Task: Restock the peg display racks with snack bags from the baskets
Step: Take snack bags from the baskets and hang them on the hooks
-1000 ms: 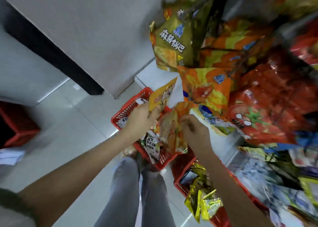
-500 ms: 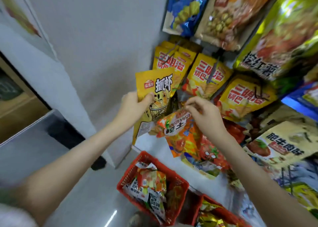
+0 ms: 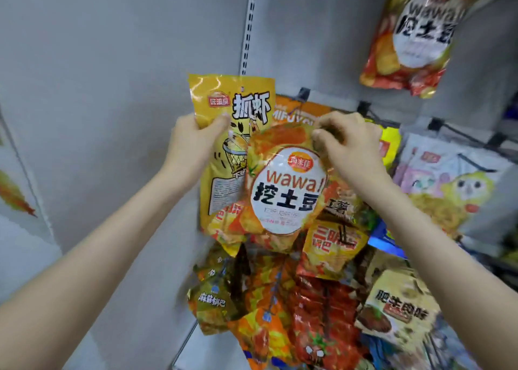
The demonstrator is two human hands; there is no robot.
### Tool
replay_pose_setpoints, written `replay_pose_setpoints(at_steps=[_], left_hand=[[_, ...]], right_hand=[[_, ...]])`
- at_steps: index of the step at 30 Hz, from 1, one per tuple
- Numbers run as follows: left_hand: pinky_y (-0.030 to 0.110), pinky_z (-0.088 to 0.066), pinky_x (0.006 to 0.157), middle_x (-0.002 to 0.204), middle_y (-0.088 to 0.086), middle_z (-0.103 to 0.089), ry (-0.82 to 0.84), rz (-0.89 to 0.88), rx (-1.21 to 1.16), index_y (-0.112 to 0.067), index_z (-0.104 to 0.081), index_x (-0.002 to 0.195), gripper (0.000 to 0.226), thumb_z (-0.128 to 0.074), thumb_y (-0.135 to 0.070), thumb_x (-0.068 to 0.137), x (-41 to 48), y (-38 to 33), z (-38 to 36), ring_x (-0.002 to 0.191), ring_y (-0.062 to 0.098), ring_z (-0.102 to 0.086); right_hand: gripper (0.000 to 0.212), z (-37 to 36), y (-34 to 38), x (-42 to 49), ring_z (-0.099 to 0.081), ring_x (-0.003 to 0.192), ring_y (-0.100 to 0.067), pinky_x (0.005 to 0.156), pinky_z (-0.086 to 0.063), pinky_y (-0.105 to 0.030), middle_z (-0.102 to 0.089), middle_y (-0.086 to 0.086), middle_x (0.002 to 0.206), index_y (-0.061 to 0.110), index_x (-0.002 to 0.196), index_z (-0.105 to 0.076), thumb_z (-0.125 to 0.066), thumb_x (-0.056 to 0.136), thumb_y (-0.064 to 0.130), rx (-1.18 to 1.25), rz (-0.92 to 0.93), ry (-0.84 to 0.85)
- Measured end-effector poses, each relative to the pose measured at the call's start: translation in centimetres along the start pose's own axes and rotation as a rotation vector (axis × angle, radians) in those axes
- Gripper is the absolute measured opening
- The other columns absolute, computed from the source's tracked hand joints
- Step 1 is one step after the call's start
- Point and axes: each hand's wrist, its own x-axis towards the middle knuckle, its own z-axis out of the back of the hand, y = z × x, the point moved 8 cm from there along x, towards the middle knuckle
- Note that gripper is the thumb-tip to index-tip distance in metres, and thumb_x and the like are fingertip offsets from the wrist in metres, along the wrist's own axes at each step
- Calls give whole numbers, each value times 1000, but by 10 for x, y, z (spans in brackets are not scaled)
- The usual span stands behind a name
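2 bags up at the rack at once: the left hand (image 3: 193, 145) grips the yellow bag (image 3: 224, 95) by its upper left edge, thumb across the front, while the right hand (image 3: 350, 142) pinches the top seal of the orange wawa bag (image 3: 283, 196), fingers curled tight on it. That orange bag hangs straight down from the pinch, long axis vertical, overlapping the yellow one's front. Here is the relation that matters: a hanging wawa bag (image 3: 414, 33) of the same print sits up and to the right of the right hand, well apart, so the right hand looks the nearer one for that spot, and the lift would go up and right. Its peg is out of view, so the hole-to-hook line-up cannot be judged. Black peg hooks (image 3: 364, 107) jut out just behind the knuckles. The grey back panel (image 3: 322, 47) is bare beside the slotted rail (image 3: 248, 33); the packed lower rows (image 3: 316, 313) crowd below. No basket is in view.
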Motion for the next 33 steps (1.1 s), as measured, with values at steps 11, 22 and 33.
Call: replay_pose_setpoints(at_steps=[11, 22, 33], left_hand=[[30, -40, 61, 80, 7, -49, -125, -244, -157, 0, -63, 89, 33, -60, -32, 89, 41, -116, -57, 70, 18, -44], [25, -19, 49, 57, 3, -24, -274, -339, -252, -19, -37, 63, 34, -59, -21, 89, 56, -177, -107, 52, 15, -21], [30, -19, 51, 46, -10, -20, -232, -400, -193, -19, -30, 54, 47, -59, -31, 89, 90, -195, -131, 49, 15, -20]], right_hand=[[10, 121, -40, 78, -46, 95, -1, 77, -12, -22, -58, 17, 85, 34, 84, -58, -58, 91, 26, -73, 120, -224], [7, 190, -112, 141, -44, 113, -10, 86, -14, -28, -62, 9, 95, 36, 84, -64, -59, 88, 38, -38, 6, -371], [10, 217, -85, 201, -48, 107, -16, 100, -20, -38, -58, 11, 89, 27, 90, -65, -58, 92, 33, 118, -42, -520]])
